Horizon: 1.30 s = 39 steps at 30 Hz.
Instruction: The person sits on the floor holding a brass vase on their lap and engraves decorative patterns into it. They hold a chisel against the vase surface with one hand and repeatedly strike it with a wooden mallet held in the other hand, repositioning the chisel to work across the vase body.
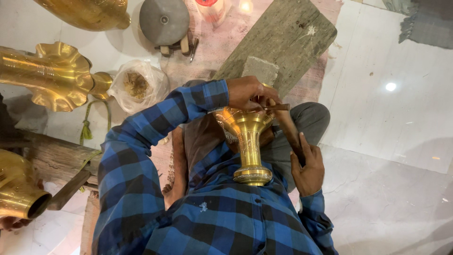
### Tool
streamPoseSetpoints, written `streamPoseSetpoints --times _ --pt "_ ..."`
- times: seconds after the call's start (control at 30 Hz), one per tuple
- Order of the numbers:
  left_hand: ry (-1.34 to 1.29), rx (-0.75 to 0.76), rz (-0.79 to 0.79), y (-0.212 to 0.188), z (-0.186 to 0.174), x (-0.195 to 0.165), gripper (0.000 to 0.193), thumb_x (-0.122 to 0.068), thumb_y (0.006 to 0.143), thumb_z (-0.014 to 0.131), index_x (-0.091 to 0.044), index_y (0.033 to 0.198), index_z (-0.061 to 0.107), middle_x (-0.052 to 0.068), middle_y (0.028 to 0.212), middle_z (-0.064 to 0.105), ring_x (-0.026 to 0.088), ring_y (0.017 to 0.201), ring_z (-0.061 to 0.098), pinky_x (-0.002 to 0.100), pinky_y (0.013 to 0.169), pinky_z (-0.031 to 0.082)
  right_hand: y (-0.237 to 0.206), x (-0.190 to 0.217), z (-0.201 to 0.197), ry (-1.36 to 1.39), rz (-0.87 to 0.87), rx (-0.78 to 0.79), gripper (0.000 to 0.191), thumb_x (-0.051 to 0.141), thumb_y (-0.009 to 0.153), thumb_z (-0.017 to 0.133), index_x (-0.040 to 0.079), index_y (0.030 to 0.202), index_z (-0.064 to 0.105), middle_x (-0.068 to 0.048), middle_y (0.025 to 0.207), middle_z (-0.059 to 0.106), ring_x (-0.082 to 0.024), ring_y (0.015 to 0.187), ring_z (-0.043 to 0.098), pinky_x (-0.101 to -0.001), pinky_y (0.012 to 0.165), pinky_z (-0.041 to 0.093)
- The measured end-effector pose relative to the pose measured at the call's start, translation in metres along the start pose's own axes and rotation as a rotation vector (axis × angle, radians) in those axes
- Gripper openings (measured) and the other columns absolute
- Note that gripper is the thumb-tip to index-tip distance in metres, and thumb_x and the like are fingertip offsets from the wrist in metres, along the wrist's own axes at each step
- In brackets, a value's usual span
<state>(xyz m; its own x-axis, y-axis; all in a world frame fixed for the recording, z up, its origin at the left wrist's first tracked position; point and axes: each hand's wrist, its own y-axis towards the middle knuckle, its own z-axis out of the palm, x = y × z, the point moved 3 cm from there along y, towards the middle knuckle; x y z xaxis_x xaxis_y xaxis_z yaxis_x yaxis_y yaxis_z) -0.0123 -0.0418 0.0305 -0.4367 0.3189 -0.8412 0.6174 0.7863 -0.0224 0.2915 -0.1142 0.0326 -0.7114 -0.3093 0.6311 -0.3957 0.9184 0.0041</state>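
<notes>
1. Left hand [246, 92] closed around a thin dark metal tool [278, 107], pressed to the wide upper rim of a polished brass trumpet-shaped vase [246, 137].
2. Right hand [307, 167] wrapped loosely about a dark wooden hammer handle [289, 130], fingers partly straight, just right of the vase.
3. Vase propped between chest and knee, narrow base [253, 175] near, against the blue-and-black checked shirt [212, 212].
4. Grey weathered wooden plank [283, 40] lying far, beyond the left hand, over the white marble floor [387, 118].
5. Ruffled brass bowl [61, 75] at far left, clear plastic bag of brown powder [138, 86] beside it.
6. Round grey metal disc [163, 21] further off, near the top edge.
7. Another brass vessel mouth [26, 200] at near left.
</notes>
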Motion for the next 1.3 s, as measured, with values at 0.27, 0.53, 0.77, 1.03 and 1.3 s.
streamPoseSetpoints --times 0.27,0.53,0.77,1.03,1.3 --pt "-0.036 -0.045 0.086 -0.006 0.000 0.001 0.059 -0.006 0.089 0.076 -0.021 0.144 0.058 0.009 0.104 0.078 0.022 0.082 0.078 0.037 0.077 0.064 0.001 -0.002 -0.008 -0.236 -0.042 0.017 0.066 0.006 0.089 0.069 0.018 0.153 0.056 -0.015 0.110 0.064 -0.031 0.098 0.065 -0.0410 0.086 0.054" --pt "-0.040 -0.019 0.005 -0.009 0.002 0.003 0.057 -0.004 0.093 0.071 -0.023 0.145 0.057 0.006 0.111 0.079 0.018 0.085 0.079 0.035 0.076 0.065 0.015 0.008 -0.037 0.435 -0.003 -0.190 0.068 -0.005 0.096 0.064 0.016 0.159 0.048 -0.013 0.136 0.062 -0.025 0.123 0.061 -0.0372 0.105 0.052" --pt "-0.021 -0.071 0.035 -0.013 -0.002 -0.006 0.058 -0.007 0.088 0.075 -0.021 0.142 0.060 0.011 0.124 0.073 0.023 0.082 0.077 0.038 0.075 0.063 0.021 0.022 -0.047 0.183 -0.133 -0.195 0.067 -0.011 0.097 0.062 0.011 0.159 0.047 -0.017 0.127 0.053 -0.026 0.117 0.060 -0.0342 0.094 0.058" --pt "-0.091 -0.183 0.219 -0.017 -0.008 -0.016 0.054 -0.007 0.089 0.077 -0.016 0.139 0.059 0.014 0.132 0.071 0.026 0.093 0.078 0.038 0.084 0.064 0.022 0.017 -0.046 0.223 -0.066 -0.195 0.066 -0.007 0.097 0.065 0.014 0.157 0.047 -0.014 0.130 0.058 -0.026 0.116 0.060 -0.0355 0.091 0.052" --pt "-0.162 -0.448 0.032 -0.038 -0.005 -0.007 0.052 -0.006 0.096 0.073 -0.014 0.145 0.058 0.011 0.117 0.077 0.021 0.098 0.080 0.037 0.089 0.063 0.028 0.008 -0.039 -0.089 -0.074 -0.055 0.073 -0.005 0.091 0.064 0.017 0.159 0.050 -0.018 0.120 0.058 -0.031 0.108 0.062 -0.0413 0.091 0.054"
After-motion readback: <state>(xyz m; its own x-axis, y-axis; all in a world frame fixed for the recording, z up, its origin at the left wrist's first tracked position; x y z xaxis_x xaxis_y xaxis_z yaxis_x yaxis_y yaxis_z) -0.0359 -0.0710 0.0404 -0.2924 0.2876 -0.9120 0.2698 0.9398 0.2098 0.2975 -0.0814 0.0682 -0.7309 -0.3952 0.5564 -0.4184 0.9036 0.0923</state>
